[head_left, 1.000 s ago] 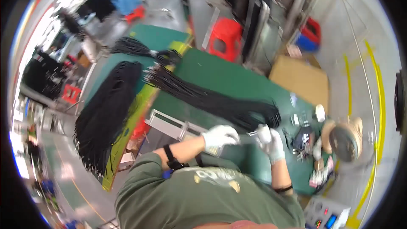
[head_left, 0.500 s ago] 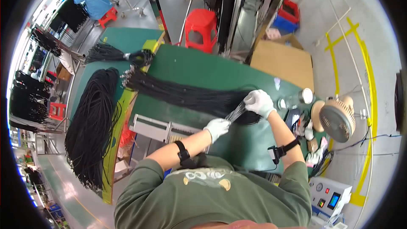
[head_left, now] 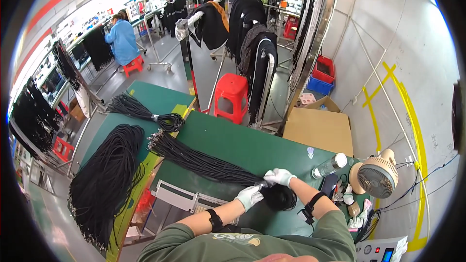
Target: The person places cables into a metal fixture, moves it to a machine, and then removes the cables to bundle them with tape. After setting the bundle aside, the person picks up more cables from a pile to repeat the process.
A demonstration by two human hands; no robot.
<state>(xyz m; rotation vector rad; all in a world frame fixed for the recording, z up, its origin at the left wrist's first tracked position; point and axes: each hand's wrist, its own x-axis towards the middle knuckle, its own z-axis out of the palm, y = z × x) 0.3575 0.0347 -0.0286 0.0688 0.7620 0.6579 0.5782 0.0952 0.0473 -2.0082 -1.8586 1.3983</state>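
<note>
A long bundle of thin black cords [head_left: 208,162] lies across the green table, its metal-tipped ends at the left and its looped end [head_left: 280,198] at the right. Near that looped end, both my white-gloved hands meet over the bundle. My right hand [head_left: 279,176] is closed, fingertips pinched on a thin silvery strip [head_left: 264,183] that crosses the cords. My left hand [head_left: 250,197] reaches the same strip from the near side, its fingers drawn together against it. The strip's ends are hidden by the gloves.
A second, tied cord bundle [head_left: 145,112] and a large loose pile of cords [head_left: 109,179] lie to the left. At the right stand a glass jar [head_left: 329,166] and a fan [head_left: 376,177]. A cardboard box [head_left: 318,128] and red stool [head_left: 232,98] are beyond the table.
The view has tilted up, shifting the scene downward. The silvery strip, stretched between my hands before, now sits across the cord bundle, with my hands close together there.
</note>
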